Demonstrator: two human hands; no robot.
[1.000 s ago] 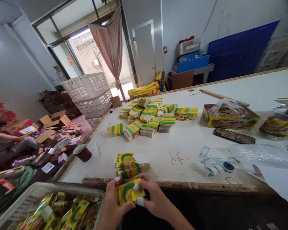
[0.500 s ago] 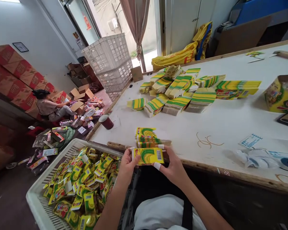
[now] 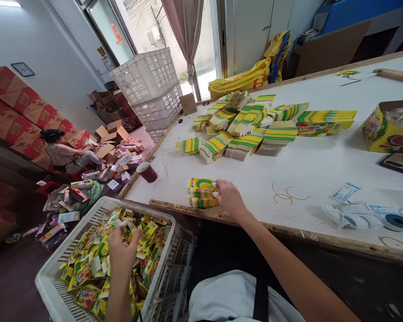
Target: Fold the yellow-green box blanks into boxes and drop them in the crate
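My right hand (image 3: 229, 197) rests on the white table (image 3: 322, 170) with its fingertips against a small stack of flat yellow-green cartons (image 3: 201, 193) near the front edge; fingers bent onto the stack. My left hand (image 3: 121, 250) reaches down over the white plastic basket (image 3: 53, 295) at my left, fingers spread above a heap of folded yellow-green boxes (image 3: 87, 268); it holds nothing that I can see.
Several bundles of flat cartons (image 3: 251, 127) lie mid-table. A dark red cup (image 3: 147, 171) stands at the left edge. An open yellow box (image 3: 386, 129), rubber bands (image 3: 285, 194) and a tape roll (image 3: 396, 222) lie right. Stacked white crates (image 3: 151, 91) and a seated person (image 3: 65, 152) are on the left.
The box held in both hands is gone from them. My left hand moved down to the basket; my right hand moved forward onto the carton stack.
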